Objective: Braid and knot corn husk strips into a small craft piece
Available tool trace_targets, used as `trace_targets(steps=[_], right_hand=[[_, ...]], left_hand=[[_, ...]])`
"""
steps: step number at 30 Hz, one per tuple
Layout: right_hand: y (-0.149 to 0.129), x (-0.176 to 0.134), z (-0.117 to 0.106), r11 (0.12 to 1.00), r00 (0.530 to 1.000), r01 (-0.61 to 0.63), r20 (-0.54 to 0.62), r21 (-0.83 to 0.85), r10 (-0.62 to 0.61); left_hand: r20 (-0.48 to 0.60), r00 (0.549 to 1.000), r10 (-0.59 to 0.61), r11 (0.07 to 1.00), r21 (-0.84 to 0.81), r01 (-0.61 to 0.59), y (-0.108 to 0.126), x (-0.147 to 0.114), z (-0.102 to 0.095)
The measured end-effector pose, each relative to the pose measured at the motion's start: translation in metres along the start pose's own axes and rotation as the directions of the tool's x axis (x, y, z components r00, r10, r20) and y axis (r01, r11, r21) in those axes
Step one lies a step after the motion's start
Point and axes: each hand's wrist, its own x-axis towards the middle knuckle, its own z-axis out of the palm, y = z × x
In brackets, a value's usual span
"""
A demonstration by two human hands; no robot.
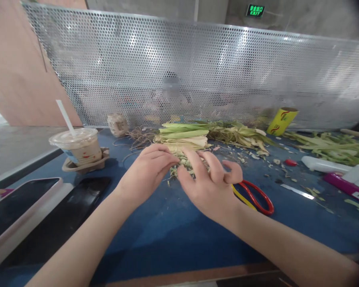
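Observation:
My left hand [151, 169] is over the middle of the blue table, fingers pressed together in a pinch; anything between the fingertips is too small to make out. Beside it, my right hand [209, 183] has bent fingers standing apart, with thumb and forefinger around a small heap of pale green plant shreds [185, 162]. Whether either hand touches the shreds, I cannot tell. Just beyond the fingers lies a stack of flat green and cream husk-like leaves [182, 137]. Scissors with red and yellow handles [259, 197] lie partly under my right hand.
A lidded drink cup [83, 149] with a straw and two phones [86, 199] are left. Twine [137, 137], loose leaves [236, 135] and a yellow tube [283, 120] lie along the perforated metal screen [113, 59]. Rightward are a thin blade [297, 191] and a white-purple object [347, 181].

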Motion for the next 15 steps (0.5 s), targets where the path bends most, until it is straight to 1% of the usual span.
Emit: trace_targets(steps=[2, 3, 5, 9, 12, 15], right_hand=[[0.000, -0.002, 0.009, 0.998, 0.990, -0.008, -0.140, -0.060, 0.000], [0.001, -0.002, 0.014, 0.998, 0.982, 0.002, -0.191, -0.067, -0.014], [0.004, -0.003, 0.019, 0.997, 0.967, 0.036, -0.248, -0.064, -0.051], [0.007, -0.004, 0.018, 0.997, 0.958, 0.069, -0.277, -0.035, -0.076], [0.008, -0.005, 0.015, 0.995, 0.962, 0.098, -0.255, -0.010, -0.097], [0.010, -0.005, 0.014, 0.990, 0.960, 0.143, -0.243, -0.003, -0.139]], left_hand=[[0.023, 0.998, -0.064, 0.998, 0.000, 0.064, 0.001, 0.000, 0.000], [0.034, 0.994, -0.099, 0.995, -0.007, 0.099, 0.002, 0.000, 0.000], [0.047, 0.987, -0.155, 0.987, -0.031, 0.156, 0.003, 0.000, 0.000], [0.040, 0.976, -0.212, 0.976, -0.051, 0.214, 0.004, 0.000, 0.000], [0.039, 0.972, -0.233, 0.969, -0.075, 0.235, 0.004, -0.001, 0.001], [0.047, 0.952, -0.302, 0.946, -0.113, 0.305, 0.007, -0.001, 0.001]])
